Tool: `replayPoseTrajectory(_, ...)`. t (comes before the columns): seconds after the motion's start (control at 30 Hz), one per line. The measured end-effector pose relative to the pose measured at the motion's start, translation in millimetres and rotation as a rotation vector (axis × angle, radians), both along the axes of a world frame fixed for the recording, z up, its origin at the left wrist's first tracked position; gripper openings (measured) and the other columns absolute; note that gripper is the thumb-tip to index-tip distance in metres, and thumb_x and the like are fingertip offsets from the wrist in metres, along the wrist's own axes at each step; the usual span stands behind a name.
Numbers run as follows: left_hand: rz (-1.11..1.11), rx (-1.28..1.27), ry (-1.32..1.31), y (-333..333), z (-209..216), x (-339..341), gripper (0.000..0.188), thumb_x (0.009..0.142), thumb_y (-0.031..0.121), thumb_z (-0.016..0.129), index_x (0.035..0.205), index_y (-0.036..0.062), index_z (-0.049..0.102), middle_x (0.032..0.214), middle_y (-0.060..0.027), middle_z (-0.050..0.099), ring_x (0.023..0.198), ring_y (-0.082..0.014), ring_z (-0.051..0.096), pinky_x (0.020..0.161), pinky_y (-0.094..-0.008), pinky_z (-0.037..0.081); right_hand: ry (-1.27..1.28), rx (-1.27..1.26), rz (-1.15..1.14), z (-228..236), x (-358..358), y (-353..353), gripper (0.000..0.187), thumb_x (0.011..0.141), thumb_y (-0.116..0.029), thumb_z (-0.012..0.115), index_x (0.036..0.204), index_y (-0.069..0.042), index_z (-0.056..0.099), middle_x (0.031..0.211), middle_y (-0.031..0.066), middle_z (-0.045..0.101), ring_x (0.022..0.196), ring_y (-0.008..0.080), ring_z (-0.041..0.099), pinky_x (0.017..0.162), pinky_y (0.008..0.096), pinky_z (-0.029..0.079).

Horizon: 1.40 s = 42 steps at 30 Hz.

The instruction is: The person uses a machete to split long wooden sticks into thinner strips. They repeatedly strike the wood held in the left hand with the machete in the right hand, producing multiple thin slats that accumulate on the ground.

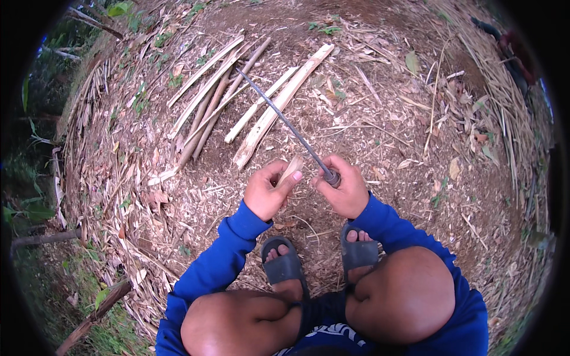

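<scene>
My left hand (268, 188) is closed round a short, pale wood piece (292, 168), pinched between thumb and fingers with its end pointing up. Close beside it, my right hand (344, 188) grips the dark handle (333, 178) of what looks like a machete (282, 116). Its long, narrow, dark blade, seen nearly edge-on, slants away to the far left. Beyond my hands, a split pale wood strip (282, 107) lies left of the blade's middle, with a thinner strip (261, 105) alongside. Several more split strips (208, 83) and brown sticks (222, 101) lie farther left.
Wood shavings and dry leaves (415, 118) litter the bare soil all round. My sandalled feet (283, 259) are planted below my hands, knees bent. Dry stalks (504, 113) are heaped along the right. Wooden poles (95, 317) and green plants (35, 207) border the left.
</scene>
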<state>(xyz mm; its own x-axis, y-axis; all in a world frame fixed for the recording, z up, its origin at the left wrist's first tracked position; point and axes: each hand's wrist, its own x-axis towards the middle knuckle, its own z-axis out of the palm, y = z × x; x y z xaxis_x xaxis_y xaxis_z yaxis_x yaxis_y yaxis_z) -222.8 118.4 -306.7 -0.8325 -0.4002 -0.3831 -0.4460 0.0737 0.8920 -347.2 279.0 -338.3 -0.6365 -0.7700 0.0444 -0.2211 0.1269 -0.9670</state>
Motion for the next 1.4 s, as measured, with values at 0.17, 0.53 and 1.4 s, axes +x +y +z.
replayPoseTrajectory(0.17,0.057,0.185,0.164,-5,-31,6,0.021,0.100,0.019,0.060,0.104,-0.0014,0.062,0.079,-0.0049,0.065,0.060,-0.0099,0.061,0.055,-0.0235,0.051,-0.118,0.101,-0.023,-10,1,3,0.017,0.084,-0.013,0.066,0.094,-0.002,0.057,0.060,0.0101,0.057,0.053,0.0180,0.060,0.053,0.0335,0.045)
replayPoseTrajectory(0.53,0.073,0.015,-0.001,-1,-17,1,0.019,0.097,0.009,0.052,0.091,-0.0021,0.066,0.071,-0.0078,0.068,0.051,-0.0107,0.059,0.046,-0.0250,0.046,0.293,0.112,0.118,-2,1,6,0.021,0.076,-0.011,0.067,0.094,-0.004,0.058,0.061,0.0125,0.057,0.056,0.0300,0.062,0.054,0.0380,0.048)
replayPoseTrajectory(1.4,0.102,-0.576,0.018,-4,-5,-7,0.026,0.091,0.025,0.063,0.083,0.0007,0.069,0.062,-0.0239,0.061,0.062,-0.0422,0.065,0.059,-0.0474,0.051,0.106,0.154,0.188,-19,12,0,0.019,0.081,-0.013,0.061,0.093,-0.002,0.050,0.067,0.0209,0.057,0.064,0.0436,0.060,0.059,0.0483,0.045)
